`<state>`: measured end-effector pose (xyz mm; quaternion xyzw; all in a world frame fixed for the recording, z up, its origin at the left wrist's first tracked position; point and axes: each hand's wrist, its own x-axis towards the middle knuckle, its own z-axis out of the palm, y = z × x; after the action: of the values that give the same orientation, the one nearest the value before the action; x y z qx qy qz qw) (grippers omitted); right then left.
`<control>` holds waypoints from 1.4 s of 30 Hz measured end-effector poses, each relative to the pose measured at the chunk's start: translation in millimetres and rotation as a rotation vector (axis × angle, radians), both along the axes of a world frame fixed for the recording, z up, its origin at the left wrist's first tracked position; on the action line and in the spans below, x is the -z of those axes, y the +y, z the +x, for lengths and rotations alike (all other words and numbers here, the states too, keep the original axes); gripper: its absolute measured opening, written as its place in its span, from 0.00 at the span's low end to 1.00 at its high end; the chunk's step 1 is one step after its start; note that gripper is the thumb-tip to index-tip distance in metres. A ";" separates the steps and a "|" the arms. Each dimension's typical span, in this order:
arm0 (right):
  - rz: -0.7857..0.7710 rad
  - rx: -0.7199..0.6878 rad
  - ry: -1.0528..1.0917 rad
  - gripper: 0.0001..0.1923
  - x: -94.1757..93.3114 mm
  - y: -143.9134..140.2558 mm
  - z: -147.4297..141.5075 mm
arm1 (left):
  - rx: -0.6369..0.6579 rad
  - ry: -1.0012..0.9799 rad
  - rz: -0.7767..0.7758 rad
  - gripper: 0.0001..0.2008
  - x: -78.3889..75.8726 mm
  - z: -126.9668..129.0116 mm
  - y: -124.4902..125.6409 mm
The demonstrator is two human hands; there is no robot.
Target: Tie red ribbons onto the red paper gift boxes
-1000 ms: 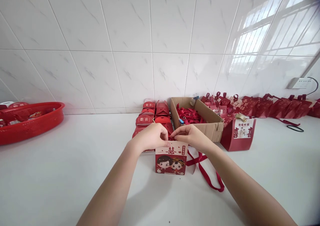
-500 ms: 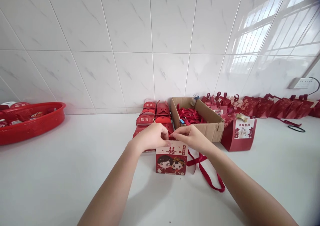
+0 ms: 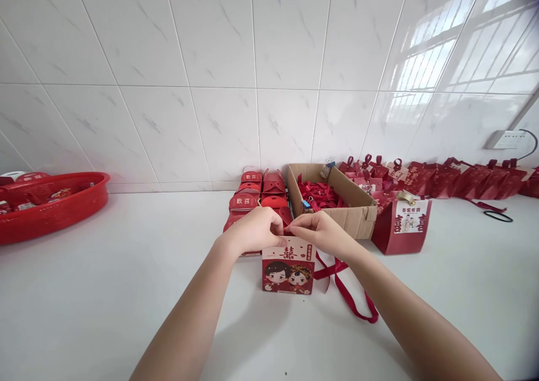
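Observation:
A small red and cream gift box, printed with two cartoon figures, stands upright on the white table in front of me. Its top edge is gripped by my left hand, thumb at the front and fingers curled behind. From the other side my right hand pinches at the top of the same box, fingertips close to the left ones. A bit of red shows between the fingertips; its exact shape is partly hidden. Dark red ribbon lies in a loop on the table to the right of the box.
Behind my hands are rows of red boxes and a cardboard box of red ribbons. A larger red gift bag stands right, with several more bags along the wall. A red basin is far left.

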<state>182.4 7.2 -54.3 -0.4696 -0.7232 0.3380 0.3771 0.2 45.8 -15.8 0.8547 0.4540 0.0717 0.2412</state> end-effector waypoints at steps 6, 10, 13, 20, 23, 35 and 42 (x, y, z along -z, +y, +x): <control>-0.097 -0.048 -0.012 0.15 -1.7 -1.5 2.8 | 0.019 -0.014 0.002 0.09 -0.2 0.1 0.0; -0.094 -0.085 0.002 0.12 0.7 1.1 5.6 | 0.010 -0.005 -0.003 0.09 -0.1 -0.2 -0.5; -0.132 -0.150 0.022 0.10 2.7 3.0 8.6 | 0.000 -0.004 0.005 0.09 0.5 -1.2 -0.2; -0.049 -0.195 0.002 0.09 6.3 3.5 13.3 | 0.106 -0.003 -0.049 0.16 1.4 -0.4 1.9; -0.023 -0.188 0.034 0.07 8.1 3.8 13.2 | 0.187 0.040 -0.113 0.17 1.4 0.8 3.0; -0.029 -0.186 -0.003 0.07 2.5 -1.1 11.2 | 0.221 0.007 -0.100 0.20 -10.0 -23.7 3.2; -0.044 -0.199 0.003 0.09 3.7 -4.4 7.9 | 0.115 -0.080 0.002 0.16 -24.0 -33.8 -10.0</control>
<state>190.3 2.9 -58.0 -0.4031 -0.7581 0.3904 0.3323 -33.6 35.7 8.2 0.8762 0.3938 0.0923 0.2621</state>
